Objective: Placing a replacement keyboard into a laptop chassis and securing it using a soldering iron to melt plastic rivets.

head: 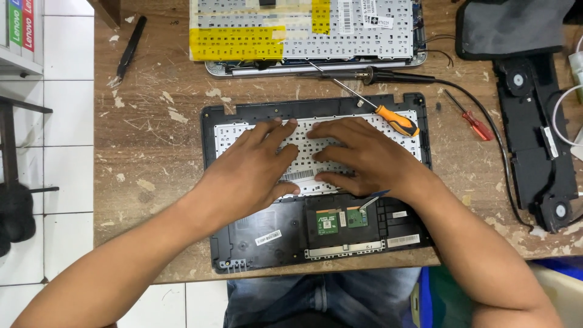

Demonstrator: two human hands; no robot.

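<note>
At the centre of the frame a white keyboard back (401, 141) sits in a black laptop palmrest (267, 234); the left hand (252, 167) and right hand (358, 155) lie flat and open, gripping nothing, apparently to seat it. An orange screwdriver (395, 119) rests on its upper right edge

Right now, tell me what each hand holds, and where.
Nothing is gripped. The left hand and right hand lie flat, palms down, pressing the white keyboard back in the black laptop cover.
</note>
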